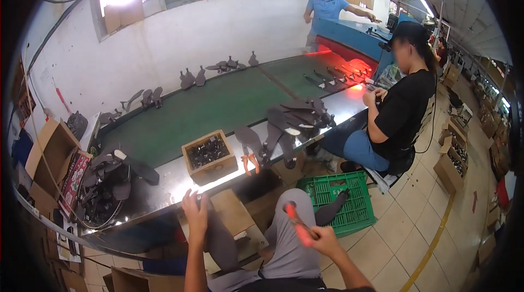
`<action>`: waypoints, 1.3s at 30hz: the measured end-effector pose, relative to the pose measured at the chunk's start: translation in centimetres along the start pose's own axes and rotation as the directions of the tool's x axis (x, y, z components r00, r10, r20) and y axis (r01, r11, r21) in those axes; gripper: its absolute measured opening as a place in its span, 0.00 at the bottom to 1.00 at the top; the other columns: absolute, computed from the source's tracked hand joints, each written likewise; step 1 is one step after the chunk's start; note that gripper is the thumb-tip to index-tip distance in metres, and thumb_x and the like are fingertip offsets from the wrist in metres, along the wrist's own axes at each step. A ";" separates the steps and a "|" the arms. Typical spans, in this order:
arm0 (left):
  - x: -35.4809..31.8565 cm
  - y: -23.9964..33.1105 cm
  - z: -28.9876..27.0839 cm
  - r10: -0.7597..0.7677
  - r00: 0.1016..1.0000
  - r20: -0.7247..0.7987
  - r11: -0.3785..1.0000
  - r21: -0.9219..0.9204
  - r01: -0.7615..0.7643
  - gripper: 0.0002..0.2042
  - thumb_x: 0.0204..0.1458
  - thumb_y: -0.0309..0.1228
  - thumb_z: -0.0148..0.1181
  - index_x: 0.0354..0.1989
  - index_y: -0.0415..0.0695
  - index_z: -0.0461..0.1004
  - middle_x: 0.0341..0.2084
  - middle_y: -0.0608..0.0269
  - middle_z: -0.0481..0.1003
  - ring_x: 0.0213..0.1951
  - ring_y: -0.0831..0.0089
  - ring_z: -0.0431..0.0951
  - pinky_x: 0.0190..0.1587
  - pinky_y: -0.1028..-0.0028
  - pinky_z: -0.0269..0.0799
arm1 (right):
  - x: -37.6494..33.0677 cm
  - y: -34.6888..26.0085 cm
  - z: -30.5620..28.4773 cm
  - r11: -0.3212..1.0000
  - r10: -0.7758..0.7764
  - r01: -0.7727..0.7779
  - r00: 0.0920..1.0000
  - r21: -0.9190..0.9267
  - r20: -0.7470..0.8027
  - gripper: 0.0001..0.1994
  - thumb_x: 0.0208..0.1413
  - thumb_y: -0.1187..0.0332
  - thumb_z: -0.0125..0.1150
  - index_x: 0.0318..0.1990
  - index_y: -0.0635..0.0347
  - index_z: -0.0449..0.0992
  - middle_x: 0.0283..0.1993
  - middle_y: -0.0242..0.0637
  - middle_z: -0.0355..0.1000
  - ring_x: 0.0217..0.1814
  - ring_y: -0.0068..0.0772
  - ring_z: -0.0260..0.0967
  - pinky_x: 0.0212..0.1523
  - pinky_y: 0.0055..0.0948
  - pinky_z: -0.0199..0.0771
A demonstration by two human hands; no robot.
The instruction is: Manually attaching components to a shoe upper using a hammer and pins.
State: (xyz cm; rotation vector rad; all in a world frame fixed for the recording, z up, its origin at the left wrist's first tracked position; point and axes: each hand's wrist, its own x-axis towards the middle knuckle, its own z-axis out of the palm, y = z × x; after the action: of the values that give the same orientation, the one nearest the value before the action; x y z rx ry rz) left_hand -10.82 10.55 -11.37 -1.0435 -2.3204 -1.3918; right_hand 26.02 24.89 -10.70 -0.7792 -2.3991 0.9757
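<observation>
On the left, my left hand (195,214) curls at the upper end of a dark grey shoe sole (220,240), which lies over a pale wooden block (233,211) in front of my knees. My fingertips partly hide that end. Over my lap, my right hand (326,241) is closed around a red hand tool (298,223); blur hides its exact kind. A wooden box (208,171) of small black parts stands at the bench edge. Beside it lie orange-handled pliers (250,164) and several more dark soles (284,125).
A green conveyor belt (213,107) runs behind the metal bench edge, with soles along its far side. A heap of dark soles (109,174) sits at left. A green crate (357,204) stands at right, near a seated co-worker (406,101). Another person (326,8) stands at the far end.
</observation>
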 end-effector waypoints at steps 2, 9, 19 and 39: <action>1.8 -1.7 1.1 0.077 0.994 -0.082 0.981 0.185 -0.061 0.19 0.65 0.41 0.48 0.53 0.36 0.71 0.51 0.48 0.72 0.54 0.52 0.70 0.59 0.64 0.61 | -2.4 -1.0 -0.1 0.939 0.097 -0.040 0.984 0.340 -0.151 0.13 0.57 0.60 0.65 0.31 0.62 0.74 0.19 0.39 0.70 0.15 0.39 0.67 0.19 0.33 0.66; 18.7 -4.3 7.0 0.261 0.942 0.209 0.959 0.053 -0.278 0.12 0.56 0.33 0.60 0.39 0.36 0.78 0.32 0.46 0.79 0.37 0.51 0.79 0.42 0.59 0.73 | -5.2 -1.1 1.8 0.386 0.505 -0.249 0.863 0.888 0.023 0.11 0.62 0.68 0.59 0.32 0.68 0.72 0.15 0.26 0.58 0.12 0.15 0.51 0.15 0.20 0.53; 21.2 -2.8 7.0 0.072 0.763 0.643 0.873 0.329 -0.360 0.11 0.44 0.40 0.68 0.32 0.48 0.85 0.30 0.55 0.81 0.34 0.56 0.81 0.39 0.62 0.77 | -1.7 -2.6 1.6 0.520 0.367 -0.153 0.929 0.841 -0.058 0.11 0.62 0.69 0.57 0.33 0.71 0.74 0.14 0.24 0.59 0.12 0.14 0.53 0.15 0.20 0.53; 19.8 -5.8 7.0 0.264 0.880 0.395 0.824 0.382 -0.419 0.06 0.38 0.29 0.68 0.27 0.44 0.82 0.27 0.54 0.78 0.39 0.53 0.76 0.44 0.57 0.72 | 7.6 -8.8 2.5 0.595 0.102 -0.061 0.995 0.801 0.001 0.10 0.63 0.70 0.56 0.35 0.71 0.75 0.14 0.24 0.59 0.12 0.13 0.53 0.14 0.18 0.51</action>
State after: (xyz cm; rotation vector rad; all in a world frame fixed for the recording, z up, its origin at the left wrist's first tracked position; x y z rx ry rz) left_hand -27.89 23.71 -8.34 -1.5211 -2.3345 -0.5195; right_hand 16.00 23.31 -4.55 -0.5288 -1.5686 1.8522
